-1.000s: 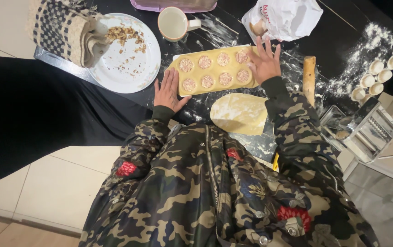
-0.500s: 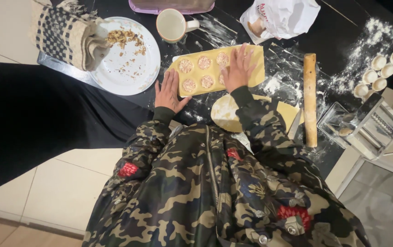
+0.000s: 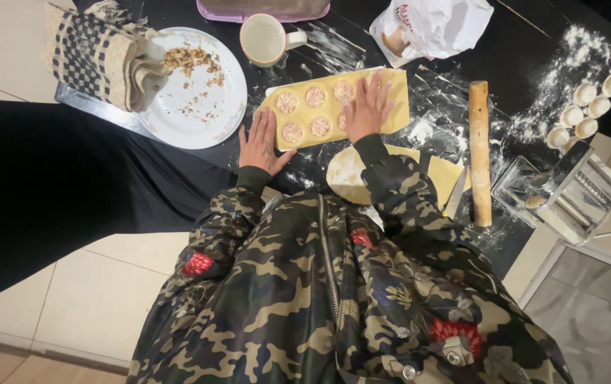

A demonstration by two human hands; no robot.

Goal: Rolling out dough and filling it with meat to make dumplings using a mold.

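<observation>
1. I am looking down at the dough sheet [image 3: 334, 107] — a yellow rectangle with round heaps of filling set in rows — lying near the middle of the black table [image 3: 64, 163], a little back from the near edge where I am standing.

2. My right hand [image 3: 368, 108] is lying flat on the sheet's right half, palm down with the fingers spread. It looks like it is pressing the dough down between the mounds, which would explain why it is covering some of them.

3. My left hand [image 3: 261, 144] is resting flat on the table just off the sheet's near-left corner, with the fingers spread and touching or almost touching the dough edge. To me it reads as a brace, keeping the sheet from sliding while the other hand is pressing.

4. A second, paler dough sheet [image 3: 352, 174] is lying at the near edge, partly under my right sleeve — close by, presumably for reach.

5. The wooden rolling pin [image 3: 480, 153] is lying to the right, running from back to front and well out of the hands' way.

6. Flour is dusting the table's right side, and small shaped dough pieces [image 3: 586, 107] are sitting in it towards the far right corner, apart from the work.

7. The white plate [image 3: 192, 107] with crumbs of filling is sitting to the left, beside a checked cloth [image 3: 96, 57]; a mug [image 3: 266, 39] is standing at the back edge.
</observation>
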